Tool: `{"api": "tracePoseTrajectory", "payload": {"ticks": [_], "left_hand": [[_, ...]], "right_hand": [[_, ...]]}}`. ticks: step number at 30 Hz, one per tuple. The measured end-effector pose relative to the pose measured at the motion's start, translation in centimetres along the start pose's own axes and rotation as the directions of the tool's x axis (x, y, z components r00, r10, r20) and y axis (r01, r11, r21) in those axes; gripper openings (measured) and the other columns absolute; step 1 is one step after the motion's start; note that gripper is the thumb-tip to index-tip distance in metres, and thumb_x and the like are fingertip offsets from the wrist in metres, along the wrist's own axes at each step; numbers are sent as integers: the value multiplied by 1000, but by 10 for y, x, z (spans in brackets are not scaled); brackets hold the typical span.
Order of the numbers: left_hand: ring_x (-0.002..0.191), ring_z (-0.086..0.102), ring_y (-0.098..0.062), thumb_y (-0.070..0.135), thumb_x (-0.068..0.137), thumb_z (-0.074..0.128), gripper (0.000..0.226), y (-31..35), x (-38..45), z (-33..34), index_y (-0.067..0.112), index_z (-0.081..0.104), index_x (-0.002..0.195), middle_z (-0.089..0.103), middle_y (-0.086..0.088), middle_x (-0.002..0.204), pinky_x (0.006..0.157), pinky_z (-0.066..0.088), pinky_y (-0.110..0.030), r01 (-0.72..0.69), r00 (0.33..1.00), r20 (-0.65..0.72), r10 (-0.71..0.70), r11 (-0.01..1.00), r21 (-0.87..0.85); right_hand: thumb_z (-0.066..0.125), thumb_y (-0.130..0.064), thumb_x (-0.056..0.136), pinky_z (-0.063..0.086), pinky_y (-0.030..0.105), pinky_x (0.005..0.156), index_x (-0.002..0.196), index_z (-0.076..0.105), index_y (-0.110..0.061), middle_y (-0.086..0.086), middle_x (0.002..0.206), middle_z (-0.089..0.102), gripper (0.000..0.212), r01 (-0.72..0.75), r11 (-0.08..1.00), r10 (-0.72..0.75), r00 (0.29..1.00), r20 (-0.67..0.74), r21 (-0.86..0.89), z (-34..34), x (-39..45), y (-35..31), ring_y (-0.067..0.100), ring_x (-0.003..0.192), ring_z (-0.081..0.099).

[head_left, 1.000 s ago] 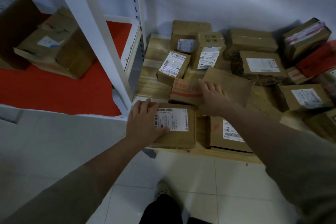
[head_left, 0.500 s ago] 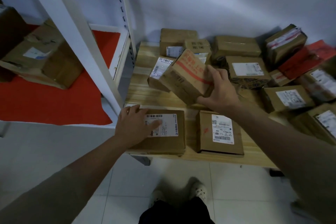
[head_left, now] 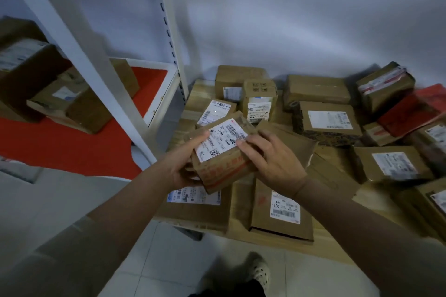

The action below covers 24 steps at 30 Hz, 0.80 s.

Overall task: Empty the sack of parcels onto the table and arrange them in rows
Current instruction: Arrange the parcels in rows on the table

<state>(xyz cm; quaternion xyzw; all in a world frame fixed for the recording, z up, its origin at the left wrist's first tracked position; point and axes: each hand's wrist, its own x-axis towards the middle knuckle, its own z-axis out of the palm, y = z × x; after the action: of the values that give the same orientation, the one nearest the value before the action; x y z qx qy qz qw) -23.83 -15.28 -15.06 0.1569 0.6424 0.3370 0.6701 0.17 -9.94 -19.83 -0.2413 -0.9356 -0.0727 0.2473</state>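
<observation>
Ok so both hands are on one small brown parcel (head_left: 223,152) with red printed tape, held up off the table (head_left: 277,241) over its near-left end. The left hand (head_left: 183,164) cups it from underneath on the left, fingers curled round the bottom edge, and the right hand (head_left: 270,159) lies over the right side with a fingertip on the white label. The parcel is tilted, label up. Directly below sit two flat boxes at the near edge, the left flat box (head_left: 193,210) partly hidden under the hands and the 001 box (head_left: 282,212) right beside it. My worry: the near row already runs close to the table's lip, so setting this one down there could nudge a flat box over the edge onto the floor tiles. The grip also looks more like turning than carrying, so a slip drops it on the row. The far-right side is a jumble, with a red packet (head_left: 410,113) leaning on other boxes, and bumping that pile could slide things around. No sack in view.
</observation>
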Motion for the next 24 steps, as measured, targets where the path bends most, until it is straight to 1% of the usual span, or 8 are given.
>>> {"api": "tracePoseTrajectory", "payload": {"ticks": [3,5,7,9,10,15,18,24], "left_hand": [[94,71,-25,48,64,82,63,-2,7,10,13,69,115,76,-9,103,70,59,-37,-142,989,-49,141,990,-20],[86,74,-22,40,72,80,60,-2,10,12,14,62,123,76,-7,99,61,57,-31,-267,957,-111,268,963,25],[89,75,-22,39,62,85,75,-1,11,14,18,54,127,76,-7,101,69,60,-37,-325,933,-150,328,945,48],[93,74,-24,41,53,90,87,1,11,18,20,52,128,75,-8,107,79,60,-44,-342,926,-142,350,936,79],[95,74,-25,43,51,93,91,2,10,22,21,51,129,73,-8,111,83,59,-47,-357,921,-127,367,929,101],[99,72,-28,32,67,86,76,3,8,25,20,51,133,64,-5,127,84,58,-52,-444,883,-142,448,894,58],[102,71,-28,36,70,84,72,4,6,24,20,54,132,65,-5,126,87,57,-53,-443,882,-163,442,896,30],[138,38,-25,66,71,73,98,-3,9,-3,21,34,149,35,-1,152,104,36,-37,-205,840,-289,459,762,614]], "right_hand": [[60,-52,86,46,48,104,153,21,-18,18,146,34,85,-133,985,115,979,166,107,-12,-5,17,36,126,48],[61,-49,87,42,43,107,156,5,-29,9,156,24,92,-422,874,337,883,326,241,-21,-7,21,27,131,44],[60,-41,94,43,32,102,156,5,-35,-3,157,25,83,-692,486,536,718,443,534,-26,-2,21,16,130,44],[57,-46,94,45,22,89,148,25,-42,-9,143,48,63,-724,-47,568,548,615,688,-28,11,21,8,119,55],[59,-50,91,48,21,83,137,36,-44,-10,130,60,52,-723,-161,520,516,680,672,-25,16,23,5,108,63],[69,-45,86,58,33,73,109,56,-42,-3,97,76,27,-764,-299,390,450,804,572,-10,23,36,17,90,73],[62,-53,88,56,44,92,118,67,-23,4,104,77,43,-790,-348,288,422,859,505,0,24,39,27,101,72],[68,-64,78,53,37,75,117,65,-24,0,103,76,55,-753,-445,530,215,820,485,19,34,50,23,99,70]]}}
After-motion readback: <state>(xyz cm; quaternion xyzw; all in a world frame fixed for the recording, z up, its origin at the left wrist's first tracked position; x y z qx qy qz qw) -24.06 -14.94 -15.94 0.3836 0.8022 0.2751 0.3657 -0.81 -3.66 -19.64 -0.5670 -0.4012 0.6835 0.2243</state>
